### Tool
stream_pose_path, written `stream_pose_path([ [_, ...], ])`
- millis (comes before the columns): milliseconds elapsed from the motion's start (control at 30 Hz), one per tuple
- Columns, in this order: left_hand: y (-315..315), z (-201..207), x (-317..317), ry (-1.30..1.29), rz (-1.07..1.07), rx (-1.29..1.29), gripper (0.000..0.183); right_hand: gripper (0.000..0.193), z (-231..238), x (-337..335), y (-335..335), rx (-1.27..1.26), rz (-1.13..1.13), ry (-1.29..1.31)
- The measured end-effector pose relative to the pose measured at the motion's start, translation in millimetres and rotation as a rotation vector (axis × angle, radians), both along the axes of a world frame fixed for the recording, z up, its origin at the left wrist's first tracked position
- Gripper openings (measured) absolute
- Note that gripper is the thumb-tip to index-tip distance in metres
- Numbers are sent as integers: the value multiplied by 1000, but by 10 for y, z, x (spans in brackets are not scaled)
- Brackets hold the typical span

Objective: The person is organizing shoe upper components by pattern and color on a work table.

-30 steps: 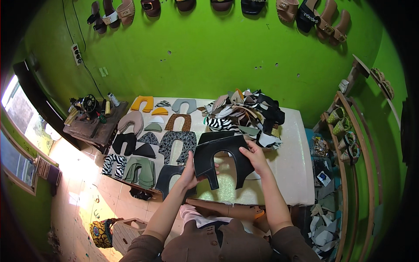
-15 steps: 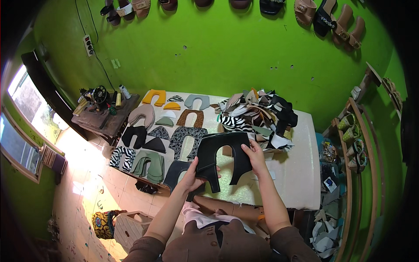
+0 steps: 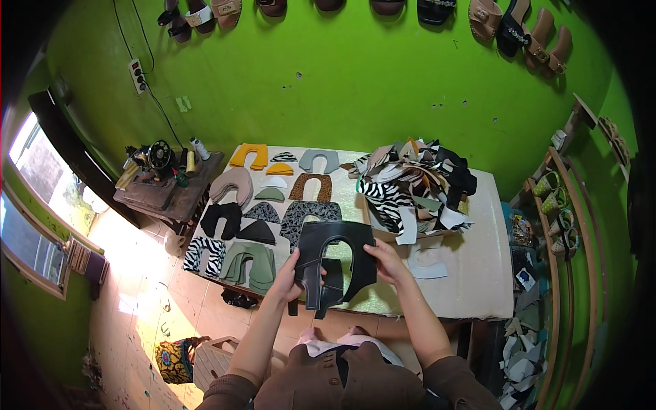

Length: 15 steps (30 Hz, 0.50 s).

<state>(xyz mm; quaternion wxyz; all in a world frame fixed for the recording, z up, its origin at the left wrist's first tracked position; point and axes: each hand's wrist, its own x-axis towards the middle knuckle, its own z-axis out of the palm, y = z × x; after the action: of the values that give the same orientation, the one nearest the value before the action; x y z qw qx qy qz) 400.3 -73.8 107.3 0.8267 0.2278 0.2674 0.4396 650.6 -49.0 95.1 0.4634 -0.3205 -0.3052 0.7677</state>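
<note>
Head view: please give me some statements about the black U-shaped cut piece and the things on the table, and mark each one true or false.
1. Both hands hold the black U-shaped cut piece: the left hand at its left edge, the right hand at its right edge. True.
2. The jumbled heap of mixed fabric scraps lies on the left end of the pale table. False: it lies towards the right end.
3. The yellow U-shaped cut piece lies at the far left corner. True.
4. The zebra-striped cut piece lies beside the yellow one. False: it lies at the near left edge.
</note>
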Motion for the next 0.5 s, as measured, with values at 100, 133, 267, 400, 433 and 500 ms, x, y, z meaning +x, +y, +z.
stream_pose_path([
  [100, 0, -104, -229, 561, 76, -155, 40, 28, -250, -232, -61, -46, -154, -248],
  [133, 11, -195, -331, 563, 67, -157, 40, 28, -388, -293, -85, -52, -162, -247],
  [267, 11, -686, -710, 1300, -250, 217, 35, 36, -883, -621, -201, 44, -234, -678],
  [400, 74, -680, -738, 1510, -408, 399, 38, 43, -1061, -804, -318, 45, -280, -993],
  [433, 81, -710, -784, 1510, -407, 401, 38, 45, -1026, -875, -332, 59, -286, -1109],
  [500, 103, -790, -875, 1649, -415, 481, 38, 46, -948, -994, -349, 74, -279, -1127],
])
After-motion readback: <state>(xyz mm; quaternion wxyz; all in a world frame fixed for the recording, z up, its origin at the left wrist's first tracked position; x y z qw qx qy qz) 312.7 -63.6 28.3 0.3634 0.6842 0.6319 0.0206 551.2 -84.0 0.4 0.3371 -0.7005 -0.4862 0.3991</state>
